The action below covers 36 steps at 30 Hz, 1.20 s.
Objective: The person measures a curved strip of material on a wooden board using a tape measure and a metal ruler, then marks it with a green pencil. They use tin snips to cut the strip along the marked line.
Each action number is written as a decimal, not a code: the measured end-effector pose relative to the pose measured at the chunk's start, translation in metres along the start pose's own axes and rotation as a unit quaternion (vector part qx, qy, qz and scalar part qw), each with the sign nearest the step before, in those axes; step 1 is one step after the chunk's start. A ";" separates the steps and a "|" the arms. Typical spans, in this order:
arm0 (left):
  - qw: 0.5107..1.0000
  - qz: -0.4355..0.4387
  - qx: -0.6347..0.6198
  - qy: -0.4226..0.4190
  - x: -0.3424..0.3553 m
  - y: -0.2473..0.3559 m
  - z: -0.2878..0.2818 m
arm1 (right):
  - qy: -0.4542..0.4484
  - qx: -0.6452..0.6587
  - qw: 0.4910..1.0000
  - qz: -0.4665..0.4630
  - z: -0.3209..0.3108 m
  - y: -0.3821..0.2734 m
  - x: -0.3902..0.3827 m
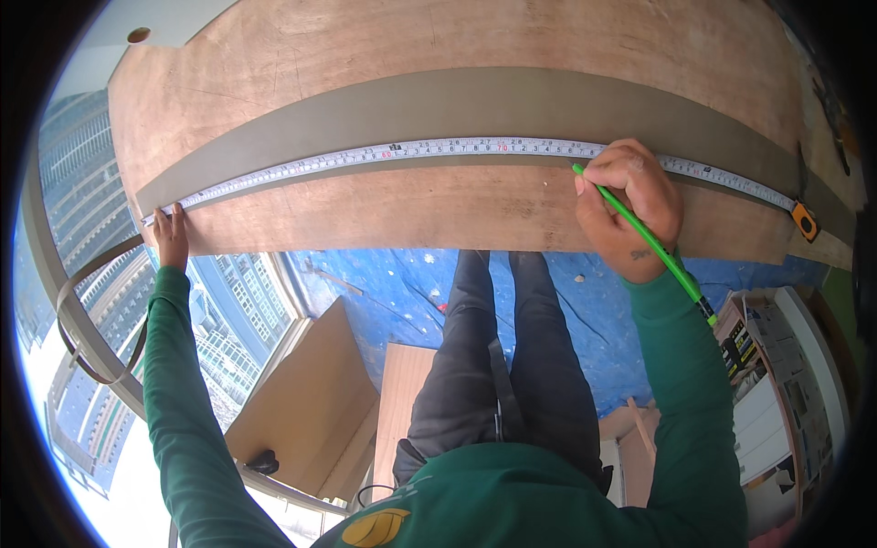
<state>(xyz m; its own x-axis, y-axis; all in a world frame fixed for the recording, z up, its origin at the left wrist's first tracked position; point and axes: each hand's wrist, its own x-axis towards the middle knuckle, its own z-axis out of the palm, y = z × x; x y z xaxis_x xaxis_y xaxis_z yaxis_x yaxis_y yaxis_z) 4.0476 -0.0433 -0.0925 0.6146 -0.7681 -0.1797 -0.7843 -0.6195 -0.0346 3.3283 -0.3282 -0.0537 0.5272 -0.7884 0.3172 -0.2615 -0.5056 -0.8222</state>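
Observation:
A long grey-brown strip point(512, 100) lies across a reddish plywood sheet point(384, 205). Along its near edge a tape measure point(448, 148) is stretched out, its orange and black case point(804, 222) resting at the far right. My left hand point(171, 239) pinches the blade's end at the left edge, thumb and finger on the tape. In my right hand point(637, 205) is a green pencil point(650, 239), tip pointing left just below the tape, near the strip's near edge. That hand's knuckles cover part of the blade. Whether the tip touches the surface, I cannot tell.
Blue sheeting point(365, 283) covers the floor around my legs. A brown board point(311, 402) leans at the lower left by the window, with a narrower wood panel point(397, 393) beside it. At the right stands an open box of supplies point(776, 393). A strap point(68, 315) loops at left.

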 end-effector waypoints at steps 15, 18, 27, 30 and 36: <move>0.998 0.054 0.031 -0.003 0.004 -0.027 0.004 | -0.006 -0.006 1.000 -0.014 0.000 0.001 0.001; 1.000 0.013 -0.004 0.003 -0.001 -0.010 0.000 | -0.006 -0.010 1.000 -0.014 0.000 0.000 0.001; 0.998 0.048 0.051 -0.011 0.003 -0.039 -0.002 | -0.005 0.000 1.000 -0.011 0.001 0.001 0.002; 0.997 0.051 0.054 -0.015 0.005 -0.042 0.004 | -0.004 -0.005 1.000 -0.013 0.001 0.001 0.002; 0.999 0.038 0.033 -0.015 0.005 -0.037 0.005 | -0.004 -0.006 1.000 -0.011 0.000 0.001 0.002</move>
<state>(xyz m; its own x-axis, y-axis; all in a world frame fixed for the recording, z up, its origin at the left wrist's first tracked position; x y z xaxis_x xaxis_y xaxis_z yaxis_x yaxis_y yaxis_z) 4.0795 -0.0236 -0.0974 0.5516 -0.8063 -0.2137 -0.8327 -0.5472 -0.0848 3.3294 -0.3301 -0.0541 0.5391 -0.7744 0.3312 -0.2600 -0.5270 -0.8091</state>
